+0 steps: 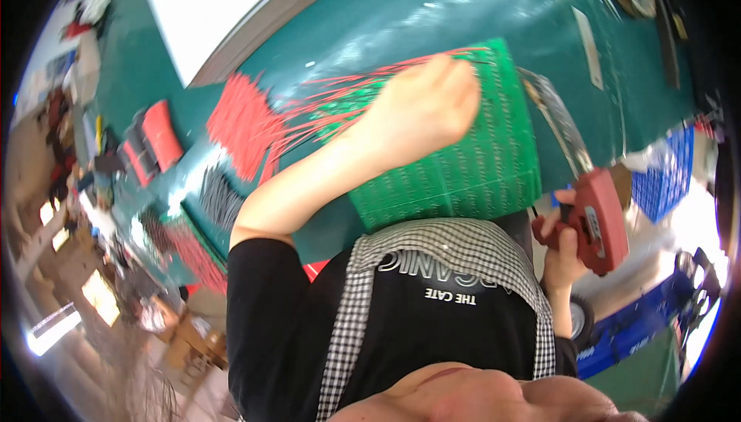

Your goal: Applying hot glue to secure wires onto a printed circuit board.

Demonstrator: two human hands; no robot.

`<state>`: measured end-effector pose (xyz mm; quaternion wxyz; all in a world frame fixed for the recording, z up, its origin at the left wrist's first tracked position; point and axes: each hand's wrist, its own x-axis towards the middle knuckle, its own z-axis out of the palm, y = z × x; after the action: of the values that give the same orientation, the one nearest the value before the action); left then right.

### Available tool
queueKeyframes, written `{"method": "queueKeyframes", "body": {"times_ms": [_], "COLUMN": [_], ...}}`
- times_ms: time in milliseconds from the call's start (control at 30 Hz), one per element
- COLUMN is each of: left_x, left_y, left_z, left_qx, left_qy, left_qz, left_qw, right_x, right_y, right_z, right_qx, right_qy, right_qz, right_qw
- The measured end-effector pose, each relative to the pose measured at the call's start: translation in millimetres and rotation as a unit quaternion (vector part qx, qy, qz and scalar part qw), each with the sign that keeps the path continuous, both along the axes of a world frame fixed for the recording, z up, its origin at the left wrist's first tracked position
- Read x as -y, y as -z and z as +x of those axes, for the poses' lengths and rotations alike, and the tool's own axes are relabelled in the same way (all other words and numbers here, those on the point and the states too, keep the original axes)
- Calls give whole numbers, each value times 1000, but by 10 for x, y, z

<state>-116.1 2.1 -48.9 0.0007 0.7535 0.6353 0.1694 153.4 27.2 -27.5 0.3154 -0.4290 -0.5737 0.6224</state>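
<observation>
Head view: red tool [596,224], green board [478,167]

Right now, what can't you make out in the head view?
- Left hand fingertips: hidden behind its own knuckles on the green board.
- Red wires: motion-blurred, ends under the hand.
- Red tool in the right hand: its tip is not discernible.

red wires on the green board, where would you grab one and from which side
Probably near the free ends of the red wires, coming from the board's left edge. They fan out leftward off the green board there, while the left hand covers their other ends. The right hand holds a red tool.
</observation>
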Motion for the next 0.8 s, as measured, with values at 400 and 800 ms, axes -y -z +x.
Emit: {"method": "queueKeyframes", "body": {"times_ms": [400, 800], "left_x": [773, 825], "left_y": [-340, -304], "left_z": [-642, -322], "left_qx": [134, 104], "left_qy": [-70, -118], "left_qz": [-49, 10], "left_qw": [987, 987], "right_x": [82, 91], "right_y": [-49, -163], "right_z": [35, 300], "right_qx": [-45, -71], "right_qy": [14, 5], "right_qz": [90, 7], "right_qw": [995, 997]}}
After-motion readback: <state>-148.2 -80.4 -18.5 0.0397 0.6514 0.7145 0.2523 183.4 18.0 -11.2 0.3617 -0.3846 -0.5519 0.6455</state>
